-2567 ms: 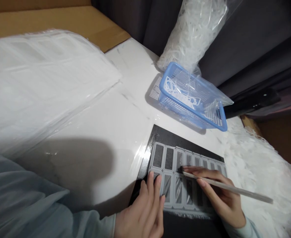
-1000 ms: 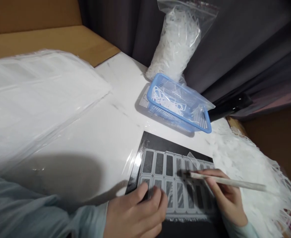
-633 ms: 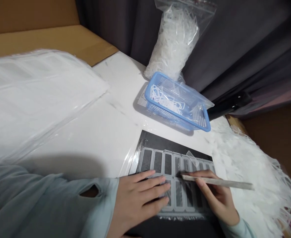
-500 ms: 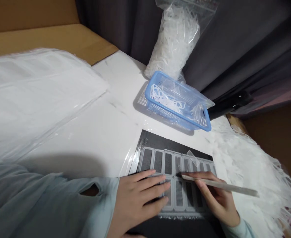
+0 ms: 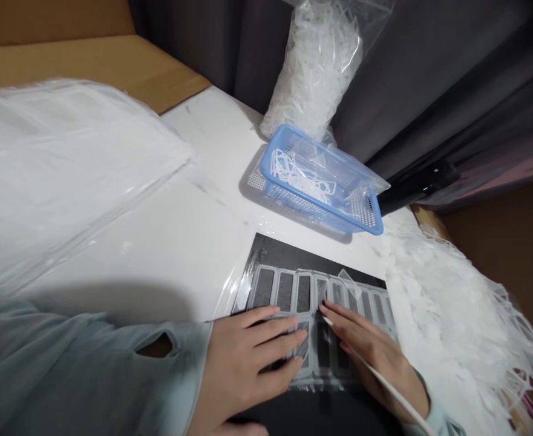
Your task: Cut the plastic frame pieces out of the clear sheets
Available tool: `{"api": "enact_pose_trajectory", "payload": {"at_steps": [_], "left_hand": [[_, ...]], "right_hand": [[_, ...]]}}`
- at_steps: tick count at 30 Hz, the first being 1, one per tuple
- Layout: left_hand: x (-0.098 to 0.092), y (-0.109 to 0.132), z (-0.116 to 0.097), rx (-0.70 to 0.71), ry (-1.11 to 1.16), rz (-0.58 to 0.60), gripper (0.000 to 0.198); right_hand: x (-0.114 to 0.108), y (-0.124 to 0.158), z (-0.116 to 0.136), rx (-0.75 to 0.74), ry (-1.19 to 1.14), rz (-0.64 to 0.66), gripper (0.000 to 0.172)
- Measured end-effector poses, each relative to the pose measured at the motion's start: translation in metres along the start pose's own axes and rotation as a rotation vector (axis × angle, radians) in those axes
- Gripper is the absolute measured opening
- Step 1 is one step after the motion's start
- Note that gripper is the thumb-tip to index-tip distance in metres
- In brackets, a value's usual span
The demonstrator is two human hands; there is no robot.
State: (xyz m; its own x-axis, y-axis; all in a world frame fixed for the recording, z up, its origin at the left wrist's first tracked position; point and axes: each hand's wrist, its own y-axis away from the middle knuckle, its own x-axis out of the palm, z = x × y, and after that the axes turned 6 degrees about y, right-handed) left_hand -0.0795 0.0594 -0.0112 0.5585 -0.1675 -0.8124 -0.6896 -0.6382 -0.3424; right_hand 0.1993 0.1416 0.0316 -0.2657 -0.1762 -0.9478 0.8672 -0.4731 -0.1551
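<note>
My left hand (image 5: 252, 357) lies flat, fingers spread, on a translucent sheet of rectangular frames (image 5: 295, 290). The sheet rests on a black mat (image 5: 288, 249). Between the fingers of my right hand (image 5: 375, 351) is a thin, flat, pale strip-shaped tool (image 5: 395, 393), seen nearly edge-on. Its tip and my right fingertips are at the frames in the middle of the sheet. A small clear piece of film (image 5: 350, 283) sticks up from the upper row. Both hands hide parts of the lower row.
Behind the mat stands a blue mesh basket (image 5: 320, 203) holding white loop-shaped pieces. A clear bag (image 5: 314, 69) stuffed with similar pieces leans by the curtain. White scraps (image 5: 457, 303) are heaped at right. Plastic-wrapped sheets (image 5: 66, 175) lie at left.
My right hand has shifted slightly left and turned, so the tool now points down toward the lower right and shows its edge. My left hand stays on the sheet. The view moved slightly.
</note>
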Motion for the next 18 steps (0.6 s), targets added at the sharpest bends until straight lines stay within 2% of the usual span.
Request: {"api": "enact_pose_trajectory", "payload": {"at_steps": [7, 10, 13, 18], "left_hand": [[-0.001, 0.000, -0.002, -0.020, 0.035, -0.006, 0.054], [-0.001, 0.000, -0.002, -0.023, 0.034, -0.006, 0.053], [-0.002, 0.000, -0.002, -0.019, 0.029, -0.002, 0.054], [-0.001, 0.000, -0.002, -0.017, 0.005, -0.008, 0.053]], "right_hand": [[0.003, 0.000, -0.005, -0.029, -0.023, 0.010, 0.061], [-0.001, -0.003, -0.009, 0.009, 0.008, -0.071, 0.055], [-0.005, -0.004, -0.014, 0.163, 0.088, -0.271, 0.043], [-0.006, 0.000, -0.028, 0.448, 0.300, -0.775, 0.025]]}}
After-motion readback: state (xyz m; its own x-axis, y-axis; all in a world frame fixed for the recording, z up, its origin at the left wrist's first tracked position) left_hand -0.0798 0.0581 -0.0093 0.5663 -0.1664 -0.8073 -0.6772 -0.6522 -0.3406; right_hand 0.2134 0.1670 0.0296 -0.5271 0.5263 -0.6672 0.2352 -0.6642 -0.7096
